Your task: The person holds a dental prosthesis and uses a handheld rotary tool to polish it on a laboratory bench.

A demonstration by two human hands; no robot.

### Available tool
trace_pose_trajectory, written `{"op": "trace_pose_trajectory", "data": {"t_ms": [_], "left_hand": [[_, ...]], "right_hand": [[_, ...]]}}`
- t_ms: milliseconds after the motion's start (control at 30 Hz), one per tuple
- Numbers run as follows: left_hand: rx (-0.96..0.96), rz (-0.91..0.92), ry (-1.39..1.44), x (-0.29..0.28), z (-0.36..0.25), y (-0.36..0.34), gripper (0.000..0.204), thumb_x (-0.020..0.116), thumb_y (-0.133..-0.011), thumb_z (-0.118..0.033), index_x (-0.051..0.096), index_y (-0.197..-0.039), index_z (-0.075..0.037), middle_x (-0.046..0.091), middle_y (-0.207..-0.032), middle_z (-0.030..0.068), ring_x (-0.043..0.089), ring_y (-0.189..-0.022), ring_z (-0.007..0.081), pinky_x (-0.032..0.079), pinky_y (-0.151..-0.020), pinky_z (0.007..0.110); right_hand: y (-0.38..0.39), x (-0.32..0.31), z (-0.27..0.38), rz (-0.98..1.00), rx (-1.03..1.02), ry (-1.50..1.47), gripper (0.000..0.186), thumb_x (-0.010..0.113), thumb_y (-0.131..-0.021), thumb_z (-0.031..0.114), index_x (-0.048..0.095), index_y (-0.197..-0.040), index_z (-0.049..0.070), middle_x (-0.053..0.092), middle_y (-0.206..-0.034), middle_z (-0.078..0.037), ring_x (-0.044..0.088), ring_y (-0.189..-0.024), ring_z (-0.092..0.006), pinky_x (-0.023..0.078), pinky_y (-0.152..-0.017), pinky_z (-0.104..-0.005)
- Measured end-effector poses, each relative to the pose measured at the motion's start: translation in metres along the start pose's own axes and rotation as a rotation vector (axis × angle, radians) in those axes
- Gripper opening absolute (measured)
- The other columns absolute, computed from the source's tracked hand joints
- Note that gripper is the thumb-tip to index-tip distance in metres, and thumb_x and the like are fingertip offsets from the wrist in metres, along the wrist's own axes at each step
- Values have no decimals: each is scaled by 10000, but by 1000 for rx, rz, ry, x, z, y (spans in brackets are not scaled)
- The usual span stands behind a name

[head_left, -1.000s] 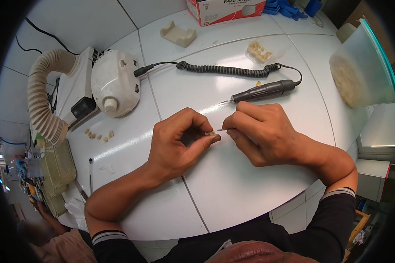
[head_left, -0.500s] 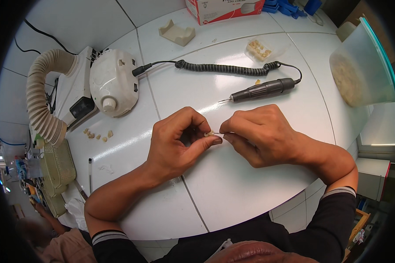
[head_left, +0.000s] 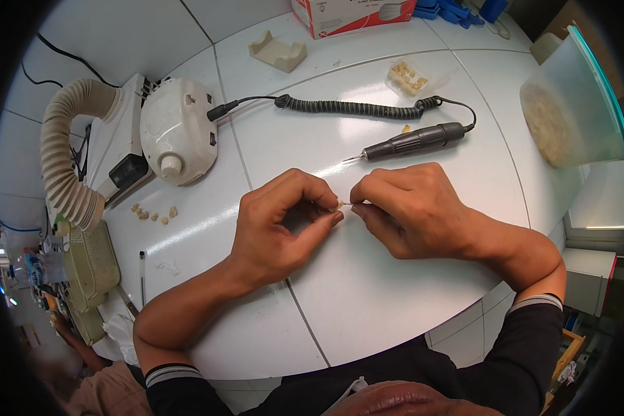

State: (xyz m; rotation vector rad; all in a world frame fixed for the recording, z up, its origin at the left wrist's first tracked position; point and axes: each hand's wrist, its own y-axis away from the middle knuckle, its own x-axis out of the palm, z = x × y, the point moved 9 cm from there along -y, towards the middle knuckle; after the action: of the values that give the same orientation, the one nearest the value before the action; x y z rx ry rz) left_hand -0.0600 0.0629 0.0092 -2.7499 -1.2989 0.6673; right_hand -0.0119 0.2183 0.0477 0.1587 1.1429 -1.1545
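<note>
Small pale piece: pinched between the fingertips of the left hand and the right hand, above the middle of the white worktop. Both hands have fingers curled closed on the piece, thumbs and forefingers meeting. Handpiece: lies on the worktop just beyond the right hand, tip pointing left, joined by a coiled cable to the white control unit near the left edge. Small pale fragments lie near that unit. A ribbed hose curves at the left edge.
</note>
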Motion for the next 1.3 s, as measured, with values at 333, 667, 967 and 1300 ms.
{"op": "trace_pose_trajectory", "data": {"t_ms": [333, 667, 967, 1300], "left_hand": [[55, 31, -6, 1, -10, -2, 226, 822, -895, 134, 710, -1040, 3, 765, -1107, 103, 737, -945, 128, 604, -857, 272], [32, 20, 62, 2, -8, -3, 278, 842, -952, 89, 706, -1187, 33, 772, -1117, 105, 774, -1025, 139, 643, -884, 279], [83, 71, 23, 3, -7, -1, 260, 856, -941, 84, 754, -1167, 7, 793, -1116, 103, 791, -987, 141, 651, -853, 264], [52, 40, -12, 1, -9, -2, 200, 877, -910, 60, 774, -1071, 4, 785, -1105, 95, 779, -970, 141, 648, -847, 276]], "right_hand": [[1, -4, 4, -58, -53, 12, 169, 792, -850, -19, 672, -951, 44, 659, -771, -64, 681, -612, -268, 483, -500, -405], [-1, -5, 8, -54, -78, -43, 204, 826, -839, -27, 691, -971, 50, 675, -781, -57, 683, -602, -255, 503, -512, -393], [-2, -4, 7, -58, -71, -46, 190, 811, -843, -26, 671, -945, 54, 652, -774, -52, 683, -625, -246, 503, -513, -394], [-1, -2, 3, -25, -32, 41, 171, 818, -833, -7, 685, -917, 59, 603, -733, -47, 651, -627, -255, 504, -545, -389]]}}
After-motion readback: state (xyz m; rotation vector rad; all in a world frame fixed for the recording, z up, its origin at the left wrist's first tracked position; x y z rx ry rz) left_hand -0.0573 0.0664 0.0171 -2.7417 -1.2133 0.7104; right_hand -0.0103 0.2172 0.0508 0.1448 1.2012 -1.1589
